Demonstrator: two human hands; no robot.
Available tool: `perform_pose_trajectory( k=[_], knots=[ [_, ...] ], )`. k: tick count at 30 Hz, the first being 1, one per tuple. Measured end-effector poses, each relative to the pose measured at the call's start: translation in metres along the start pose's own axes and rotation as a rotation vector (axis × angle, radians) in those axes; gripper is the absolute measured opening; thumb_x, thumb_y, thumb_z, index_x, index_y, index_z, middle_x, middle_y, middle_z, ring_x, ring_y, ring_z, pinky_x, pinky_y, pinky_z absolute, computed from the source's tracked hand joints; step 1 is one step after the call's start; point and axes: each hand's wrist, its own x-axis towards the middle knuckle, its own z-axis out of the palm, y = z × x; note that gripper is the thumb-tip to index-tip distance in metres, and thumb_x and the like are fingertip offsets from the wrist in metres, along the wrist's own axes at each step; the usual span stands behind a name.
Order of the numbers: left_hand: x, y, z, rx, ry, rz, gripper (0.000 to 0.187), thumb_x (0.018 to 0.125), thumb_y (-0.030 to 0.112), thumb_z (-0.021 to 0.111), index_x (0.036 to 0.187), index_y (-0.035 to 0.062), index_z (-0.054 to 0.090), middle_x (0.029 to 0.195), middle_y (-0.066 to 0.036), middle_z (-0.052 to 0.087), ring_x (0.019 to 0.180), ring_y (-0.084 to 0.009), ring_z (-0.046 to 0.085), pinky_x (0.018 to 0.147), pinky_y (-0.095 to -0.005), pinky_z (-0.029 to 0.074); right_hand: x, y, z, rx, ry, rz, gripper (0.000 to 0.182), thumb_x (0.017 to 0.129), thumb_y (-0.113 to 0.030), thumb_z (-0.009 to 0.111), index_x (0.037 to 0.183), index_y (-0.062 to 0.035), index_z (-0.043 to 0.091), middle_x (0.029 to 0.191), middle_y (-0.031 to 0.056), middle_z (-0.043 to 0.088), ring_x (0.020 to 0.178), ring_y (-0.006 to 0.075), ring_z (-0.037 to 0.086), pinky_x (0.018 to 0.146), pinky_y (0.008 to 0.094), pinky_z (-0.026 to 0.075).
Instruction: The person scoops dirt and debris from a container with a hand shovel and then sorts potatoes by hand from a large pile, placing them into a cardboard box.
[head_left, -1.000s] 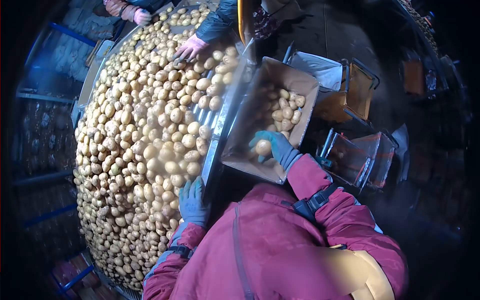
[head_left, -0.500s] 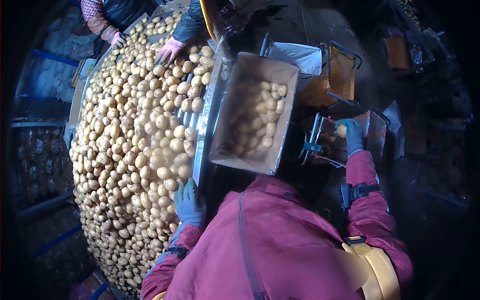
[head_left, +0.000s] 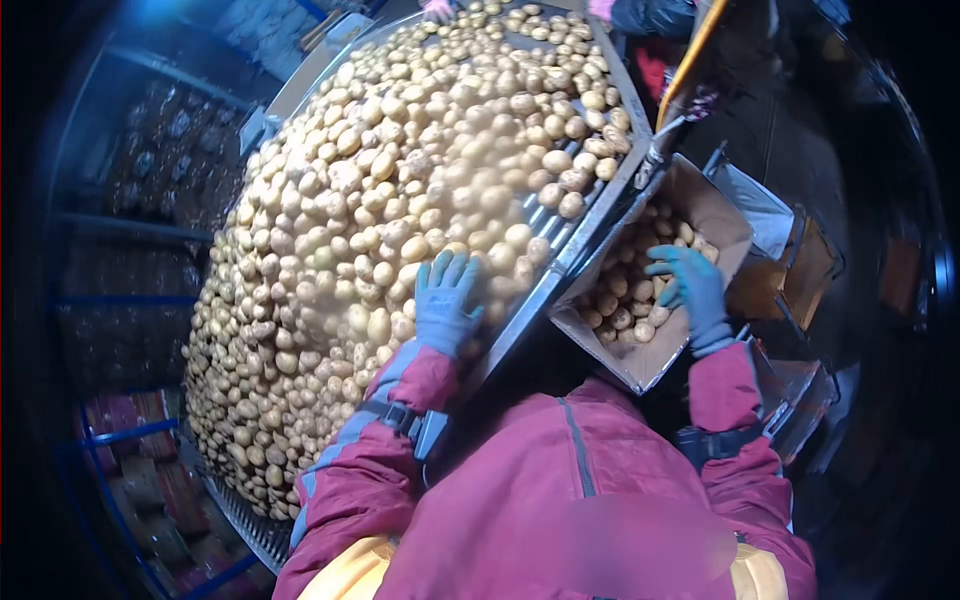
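Note:
A broad heap of potatoes [head_left: 330,250] covers the sorting table to my left. My left hand [head_left: 447,305], in a grey-blue glove, lies palm down against the potatoes near the table's metal edge, its fingers spread. My right hand [head_left: 692,290], gloved the same way, is over the cardboard-lined box [head_left: 735,215] beside the table. Its fingers are apart and slightly bent, with no potato seen in them. Loose potatoes [head_left: 630,300] lie in that box, partly in shadow and partly behind my right hand.
A metal rail [head_left: 540,295] edges the table between heap and box. Right of the box stand a brown frame-held container [head_left: 810,275] and a white-lined one [head_left: 760,210]. A yellow bar [head_left: 690,65] rises at the far corner. Another person's gloved hand [head_left: 437,10] shows at the far edge.
My view has turned left. My right hand has moved from the right-hand container to over the box, and the potato it held is gone from it. My left hand has reached further onto the heap.

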Motion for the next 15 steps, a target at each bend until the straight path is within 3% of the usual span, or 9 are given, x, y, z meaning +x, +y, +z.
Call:
perform_pose_trajectory(
  k=[1,3,6,9,11,13,15],
  knots=[
    [-0.004,-0.007,-0.003,0.014,0.023,-0.034,0.059,0.083,0.031,0.075,0.138,0.0149,0.062,0.147,-0.016,0.053,0.138,-0.0361,0.046,0.119,-0.0532,0.03,0.017,0.01,0.022,0.034,-0.119,0.01,0.026,0.1,-0.016,0.059,0.118,-0.0025,0.071,0.1,0.0089,0.075,0.056,0.0097,0.062,0.049,0.0204,0.047],
    [-0.01,-0.027,-0.013,0.043,0.067,-0.096,0.056,0.083,0.034,0.073,0.136,0.0177,0.064,0.149,-0.016,0.05,0.139,-0.0355,0.044,0.12,-0.0551,0.027,0.031,0.002,0.074,0.066,-0.15,0.112,0.024,0.099,-0.013,0.063,0.118,-0.0012,0.071,0.099,0.0071,0.074,0.062,0.0089,0.063,0.052,0.0212,0.05],
    [-0.043,-0.06,-0.022,0.025,0.163,-0.213,0.042,0.086,0.028,0.07,0.127,0.0176,0.07,0.143,-0.016,0.054,0.132,-0.0367,0.048,0.115,-0.0535,0.032,0.055,0.002,0.135,0.061,-0.22,0.117,0.023,0.097,-0.014,0.068,0.116,-0.0007,0.072,0.097,0.0018,0.071,0.076,0.0078,0.065,0.06,0.0219,0.052],
    [-0.099,-0.113,-0.021,0.092,0.251,-0.295,0.04,0.084,0.018,0.07,0.123,0.0142,0.071,0.135,-0.016,0.059,0.122,-0.0389,0.054,0.106,-0.0519,0.04,0.103,0.021,0.174,-0.35,-0.275,-0.193,0.037,0.096,-0.022,0.069,0.125,0.0007,0.067,0.103,0.0065,0.074,0.078,0.0115,0.067,0.07,0.0263,0.054],
    [-0.133,-0.128,-0.041,0.035,0.181,-0.369,0.047,0.083,0.012,0.07,0.129,0.0107,0.067,0.134,-0.019,0.06,0.122,-0.0399,0.055,0.105,-0.0498,0.043,0.123,0.018,0.204,-0.561,-0.212,-0.357,0.048,0.093,-0.027,0.071,0.132,-0.0001,0.063,0.115,0.0124,0.072,0.093,0.0183,0.069,0.084,0.0319,0.055],
    [-0.137,-0.128,-0.052,0.062,0.228,-0.376,0.053,0.084,0.011,0.071,0.135,0.006,0.062,0.137,-0.02,0.059,0.128,-0.0392,0.054,0.11,-0.0488,0.042,0.145,0.029,0.23,-0.713,-0.232,-0.462,0.064,0.088,-0.036,0.073,0.143,-0.0069,0.056,0.142,0.0214,0.057,0.128,0.0336,0.059,0.107,0.0412,0.047],
    [-0.115,-0.12,-0.051,-0.06,0.287,-0.408,0.053,0.086,0.014,0.075,0.137,0.0064,0.062,0.141,-0.018,0.058,0.133,-0.0374,0.052,0.114,-0.0472,0.04,0.157,0.057,0.256,-1.035,-0.169,-0.496,0.073,0.088,-0.04,0.069,0.151,-0.0124,0.047,0.152,0.02,0.047,0.13,0.0403,0.056,0.108,0.0464,0.046]
  ],
)
